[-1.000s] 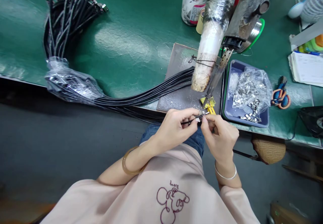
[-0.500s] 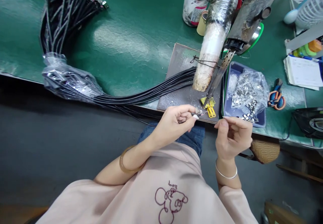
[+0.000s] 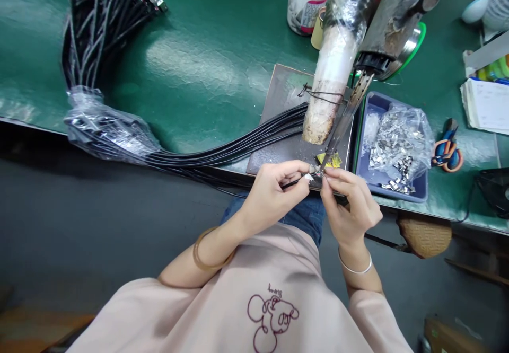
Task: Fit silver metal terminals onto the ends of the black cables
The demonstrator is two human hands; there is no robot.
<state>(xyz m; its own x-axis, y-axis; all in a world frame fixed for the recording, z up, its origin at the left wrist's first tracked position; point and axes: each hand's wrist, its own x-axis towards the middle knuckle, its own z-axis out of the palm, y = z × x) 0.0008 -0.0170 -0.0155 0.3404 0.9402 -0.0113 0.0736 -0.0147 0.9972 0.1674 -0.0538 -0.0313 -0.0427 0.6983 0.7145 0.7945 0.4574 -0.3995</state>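
Observation:
My left hand (image 3: 274, 194) pinches the end of a thin black cable (image 3: 296, 182) at the near edge of the green bench. My right hand (image 3: 350, 199) meets it from the right, fingertips closed on a small metal piece at the cable's tip (image 3: 318, 174). Both hands sit just below the point of the soldering iron (image 3: 342, 125), which slants down over a dark work plate (image 3: 282, 98). A bundle of black cables (image 3: 222, 154) runs left from the plate into a plastic wrap (image 3: 107, 130).
A blue tray (image 3: 413, 194) with a bag of small metal clips stands right of the plate. Scissors with orange and blue handles (image 3: 447, 151) lie further right. A clear jar (image 3: 302, 0), a solder spool (image 3: 409, 45) and papers (image 3: 485, 104) sit at the back.
Half a second ago my right hand was apart to the right near the blue tray; it has come back left and closed against the cable tip held by my left hand.

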